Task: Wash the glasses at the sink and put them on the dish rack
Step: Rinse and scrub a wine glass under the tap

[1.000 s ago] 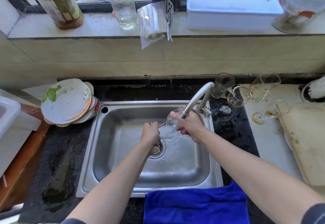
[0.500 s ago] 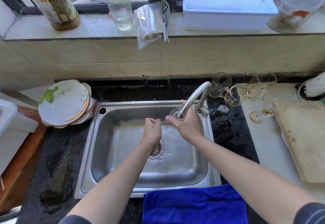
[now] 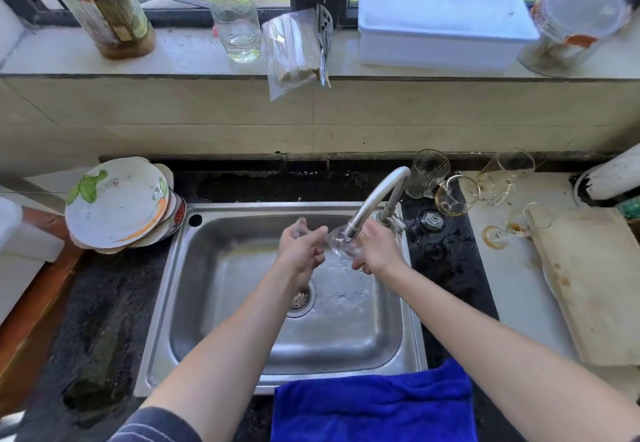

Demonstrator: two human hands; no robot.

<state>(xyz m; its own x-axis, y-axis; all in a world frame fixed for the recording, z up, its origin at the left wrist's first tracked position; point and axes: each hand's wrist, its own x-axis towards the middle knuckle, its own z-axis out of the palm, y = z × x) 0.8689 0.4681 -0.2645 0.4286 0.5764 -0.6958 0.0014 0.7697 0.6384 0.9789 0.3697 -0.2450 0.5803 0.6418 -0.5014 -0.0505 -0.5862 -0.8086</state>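
- A blue cloth [image 3: 374, 403] drapes the near rim of the steel sink [image 3: 166, 303], which is set in a dark stone counter [image 3: 97, 303].
- My left hand [image 3: 301, 251] pinches the stem of the clear wine glass [image 3: 341, 247] and my right hand [image 3: 377, 251] cups its bowl (tipped sideways) under the tap [image 3: 381, 192], above the basin.
- Farther off, stained glasses [image 3: 457, 195] stand right of the tap, stacked plates [image 3: 114, 206] sit to the left, and bottles [image 3: 110, 8] line the window sill [image 3: 180, 50].
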